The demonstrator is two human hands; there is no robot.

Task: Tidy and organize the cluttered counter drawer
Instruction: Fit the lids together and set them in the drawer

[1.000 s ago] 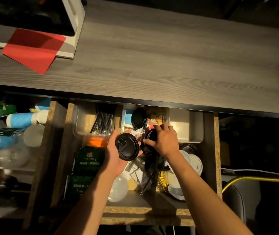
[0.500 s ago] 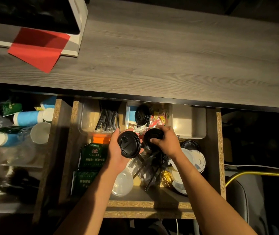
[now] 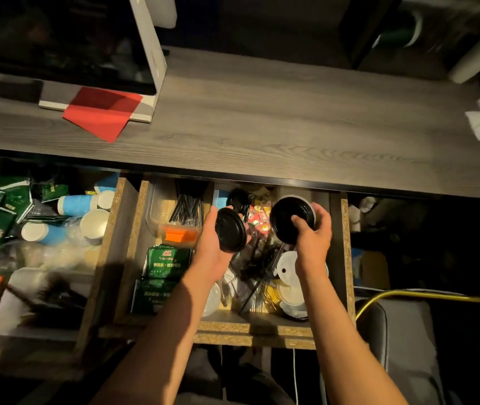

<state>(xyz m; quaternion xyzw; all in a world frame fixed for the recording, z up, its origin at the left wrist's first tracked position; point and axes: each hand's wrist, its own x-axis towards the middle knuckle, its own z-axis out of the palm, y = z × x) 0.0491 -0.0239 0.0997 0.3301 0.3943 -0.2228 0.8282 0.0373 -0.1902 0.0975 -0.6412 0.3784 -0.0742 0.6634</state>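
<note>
left hand: centre of frame, over the open drawer; fingers and thumb curled round the edge of a black cup lid, lid tilted on edge, top face toward camera
right hand: just right of centre, level with the left; thumb pressed on the face of a second black lid, fingers wrapped behind its far rim (fingertips show at the lid's upper right)
lids: apart, not touching, both held above the drawer contents
third black lid: upper middle of drawer, lying among the clutter behind the two hands
drawer: lower centre, pulled out from under the grey wood counter
black straws: in a clear tray, upper left of drawer
orange item: just below the straws
green packets: left side of drawer, beside the left forearm
white lids: lower right of drawer, under the right wrist
blue paper cups: lying on their sides, left of frame, outside the drawer
red paper: upper left, on the counter, partly under a white stand
yellow cable: lower right
</note>
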